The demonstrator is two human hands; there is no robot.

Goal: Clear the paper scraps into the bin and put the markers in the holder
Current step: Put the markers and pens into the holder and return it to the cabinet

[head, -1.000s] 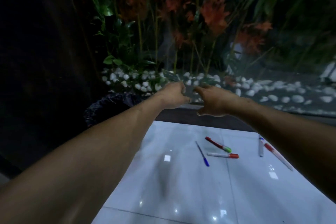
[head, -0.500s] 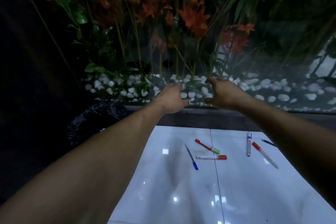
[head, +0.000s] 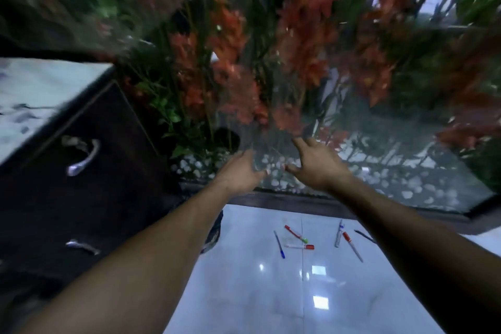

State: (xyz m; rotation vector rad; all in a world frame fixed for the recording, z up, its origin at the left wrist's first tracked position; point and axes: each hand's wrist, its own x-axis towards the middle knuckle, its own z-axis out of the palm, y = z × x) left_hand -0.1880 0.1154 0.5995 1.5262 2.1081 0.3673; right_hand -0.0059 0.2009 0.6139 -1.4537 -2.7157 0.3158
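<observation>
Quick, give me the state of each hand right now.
Left hand: open, fingers relaxed, holding nothing.
Right hand: open, fingers spread, holding nothing.

Motion blur smears the plants (head: 271, 49) at 12 o'clock, the left forearm (head: 135, 274) covers most of the black bin (head: 214, 236), w/ cabinet (head: 67, 171) cropped at 9 o'clock.

Dim, motion-blurred, glare on floor (head: 271, 293)
</observation>
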